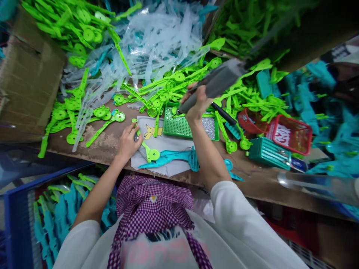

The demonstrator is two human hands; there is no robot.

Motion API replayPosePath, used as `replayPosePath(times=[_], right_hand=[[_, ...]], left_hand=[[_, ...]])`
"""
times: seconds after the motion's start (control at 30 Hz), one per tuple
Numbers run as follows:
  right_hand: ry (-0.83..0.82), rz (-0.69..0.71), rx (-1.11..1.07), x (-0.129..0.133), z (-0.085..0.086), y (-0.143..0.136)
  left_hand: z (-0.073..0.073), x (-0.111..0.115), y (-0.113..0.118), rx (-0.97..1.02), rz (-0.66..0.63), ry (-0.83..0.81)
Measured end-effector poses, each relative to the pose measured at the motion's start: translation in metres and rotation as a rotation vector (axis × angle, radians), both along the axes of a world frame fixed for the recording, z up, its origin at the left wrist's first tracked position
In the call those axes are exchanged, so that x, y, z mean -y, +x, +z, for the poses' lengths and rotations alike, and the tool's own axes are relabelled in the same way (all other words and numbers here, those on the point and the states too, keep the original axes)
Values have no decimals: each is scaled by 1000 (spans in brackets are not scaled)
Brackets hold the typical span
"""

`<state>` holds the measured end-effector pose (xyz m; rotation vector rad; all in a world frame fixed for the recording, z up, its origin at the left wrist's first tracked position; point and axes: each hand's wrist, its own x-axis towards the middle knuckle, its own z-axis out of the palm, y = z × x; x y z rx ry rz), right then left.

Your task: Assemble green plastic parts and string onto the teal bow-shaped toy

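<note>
Two hands at work over a cluttered tabletop [260,172]. The left hand [129,141] has its fingers curled on the far end of a green piece [153,154], which lies over a grey cloth [174,144] near the front edge. The right hand [198,101] is wrapped around a grey power driver [217,83], its tip above a green basket [178,127] holding small silvery pieces [208,127] — whether it touches anything there cannot be judged. Possible faults: the green piece may swing or slip, since the fingers bear on one end only and the loose cloth could shift; the slanted driver might catch the basket's rim and scatter the contents; the right forearm, close to the blocky end of a blue piece [166,160], could nudge it. Orientation: the green piece's long axis runs obliquely, disc toward the person and rightward, narrow end away and leftward; the blue piece lies roughly along the front edge, narrow tip leftward — the driver slants with its tip down to the left
</note>
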<state>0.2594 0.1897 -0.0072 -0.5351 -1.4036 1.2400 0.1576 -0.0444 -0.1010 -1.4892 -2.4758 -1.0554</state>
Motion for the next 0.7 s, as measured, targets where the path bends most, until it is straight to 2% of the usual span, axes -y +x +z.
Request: replayPosePath(times=[0.1,0.17,0.27,0.4,0.5,0.7], right_hand=[[-1,96,-26,26,19,-10],[-19,208,-14,49,22,-33],[-24,358,111,76,13,-78],[8,474,170,90,-12,-119],[3,501,180,90,-22,-125],[50,500,240,90,-27,-124]], left_hand=[[1,0,0,29,-9,-34],[2,0,0,46,-2,-47],[4,0,1,56,19,-70],[6,0,3,66,26,-106],[7,-1,3,76,26,-100],[10,-1,5,98,27,-114]])
